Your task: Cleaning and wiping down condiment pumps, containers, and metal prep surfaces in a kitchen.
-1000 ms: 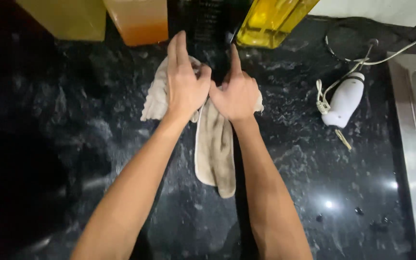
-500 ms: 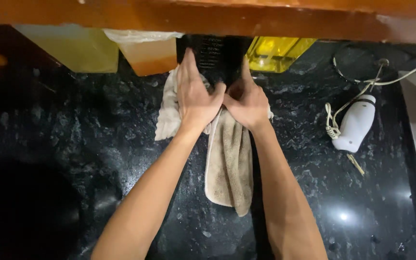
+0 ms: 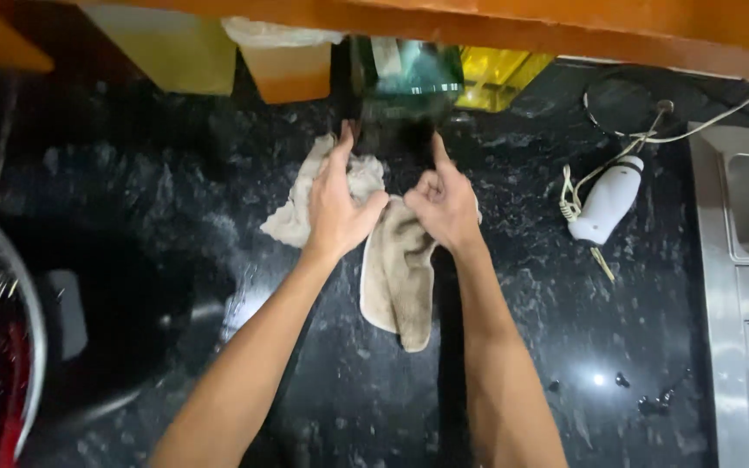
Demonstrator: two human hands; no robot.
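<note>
- the left hand [image 3: 336, 208] rests on a crumpled beige cloth [image 3: 396, 269] lying on the black speckled bench [image 3: 530, 347], with its fingers [image 3: 340, 147] stretched flat and released, reaching up to the base of a dark glass container [image 3: 405, 91].
- the right hand [image 3: 446, 204] sits just beside it over the same cloth, most fingers curled in loosely while the index finger points straight up and touches the dark container's lower edge; it grips nothing that can be made out.
- the cloth spreads out to the left under the left hand, and a long folded end trails down between the two forearms.
- the dark container stands at the back of the bench, between an orange tub [image 3: 292, 69] and a yellow container [image 3: 496, 82]; a pale yellow tub [image 3: 171, 52] stands further left.
- a white handheld appliance [image 3: 607, 201] with a coiled cord lies well apart on the right.
- a steel sink edge [image 3: 739, 277] runs along the far right.
- an orange shelf edge [image 3: 565, 30] crosses the top.
</note>
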